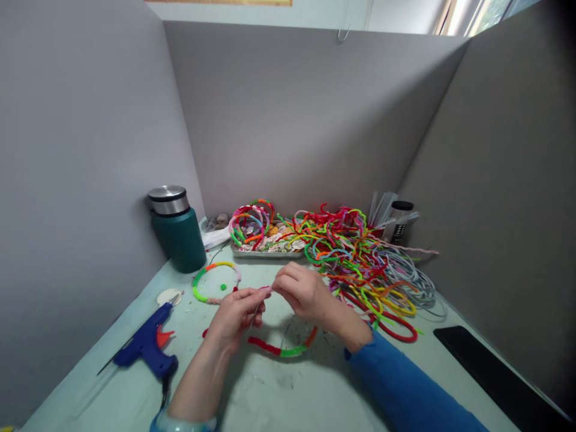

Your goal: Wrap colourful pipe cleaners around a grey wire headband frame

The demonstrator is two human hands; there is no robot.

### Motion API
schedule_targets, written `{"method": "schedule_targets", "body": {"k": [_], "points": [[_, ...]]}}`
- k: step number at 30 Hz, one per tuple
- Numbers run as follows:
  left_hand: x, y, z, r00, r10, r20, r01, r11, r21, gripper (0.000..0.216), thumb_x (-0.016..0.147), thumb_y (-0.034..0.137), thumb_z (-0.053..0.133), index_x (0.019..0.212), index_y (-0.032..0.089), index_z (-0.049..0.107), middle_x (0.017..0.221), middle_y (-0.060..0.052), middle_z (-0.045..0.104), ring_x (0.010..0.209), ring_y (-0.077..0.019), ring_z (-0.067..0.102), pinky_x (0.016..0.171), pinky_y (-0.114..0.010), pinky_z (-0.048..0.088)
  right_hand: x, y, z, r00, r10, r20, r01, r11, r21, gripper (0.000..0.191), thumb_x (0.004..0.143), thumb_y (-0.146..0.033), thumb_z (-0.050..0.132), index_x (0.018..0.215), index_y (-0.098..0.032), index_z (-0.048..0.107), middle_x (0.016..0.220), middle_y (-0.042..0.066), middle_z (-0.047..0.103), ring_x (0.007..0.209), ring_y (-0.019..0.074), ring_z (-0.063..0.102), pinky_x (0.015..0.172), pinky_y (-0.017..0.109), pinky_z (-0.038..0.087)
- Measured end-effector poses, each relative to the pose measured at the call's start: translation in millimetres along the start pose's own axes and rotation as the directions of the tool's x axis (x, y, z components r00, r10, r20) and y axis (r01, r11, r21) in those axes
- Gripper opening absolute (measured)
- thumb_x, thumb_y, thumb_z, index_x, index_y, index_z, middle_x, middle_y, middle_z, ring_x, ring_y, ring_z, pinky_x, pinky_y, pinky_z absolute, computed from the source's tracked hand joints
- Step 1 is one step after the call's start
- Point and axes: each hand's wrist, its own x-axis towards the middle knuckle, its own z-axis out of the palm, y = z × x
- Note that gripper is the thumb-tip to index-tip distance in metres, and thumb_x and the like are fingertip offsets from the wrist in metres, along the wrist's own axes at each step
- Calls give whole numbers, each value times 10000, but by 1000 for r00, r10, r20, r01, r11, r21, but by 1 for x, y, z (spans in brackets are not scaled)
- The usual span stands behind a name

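Observation:
My left hand (237,313) and my right hand (306,292) meet over the middle of the table, fingertips almost touching. A small pink piece of pipe cleaner (265,288) is pinched between them. Below hangs or lies a curved wire band wrapped in red, green and orange pipe cleaner (293,351); a thin dark length, perhaps its wire, shows by my left fingers. Left of my hands lies a multicoloured pipe-cleaner ring (200,295), with a green bit (223,287) inside it. How the pink piece joins the band is hidden by my fingers.
A blue glue gun (146,345) lies at left, its tip by a whitish round pad (170,296). Behind stand a green bottle (179,237) and a metal tray (265,254) with rings. Right are heaped pipe cleaners (342,240), grey wire coils (411,276) and a black flat object (486,366).

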Motion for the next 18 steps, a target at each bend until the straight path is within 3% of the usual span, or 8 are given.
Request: {"method": "schedule_targets", "body": {"k": [5,11,13,15,18], "points": [[-3,1,-6,972,-202,123,223,955,-197,163,647,241,704,739,111,671,506,18,548,378,-60,456,407,-196,394,1,2,-2,997,-50,-58,60,983,174,136,888,-152,436,890,-184,568,869,64,585,818,164,510,715,288,418],[-3,1,-5,950,-231,211,286,913,-291,133,656,214,685,712,101,645,471,33,515,345,-43,421,369,-175,363,2,-2,-1,994,-16,-107,43,966,253,123,894,-174,439,882,-188,560,847,66,589,810,168,522,711,299,427],[-2,0,-2,975,-179,135,208,947,-243,186,663,262,696,745,107,632,482,46,510,344,-40,409,363,-175,360,2,-1,1,995,27,-92,-6,975,223,117,892,-181,448,861,-183,561,834,62,588,804,166,522,707,290,419],[0,-2,1,998,-55,-27,51,992,-119,265,670,335,699,816,131,610,528,49,547,346,-44,417,370,-183,371,2,-1,4,992,102,-76,-88,981,171,107,884,-178,467,838,-179,564,811,53,584,786,159,520,690,275,408],[4,-7,5,948,222,-227,-193,971,141,333,673,411,679,871,166,569,619,28,615,388,-70,481,407,-201,403,0,2,9,975,209,-74,-200,973,115,85,864,-157,494,818,-177,563,778,36,580,743,146,516,658,254,389]]}}
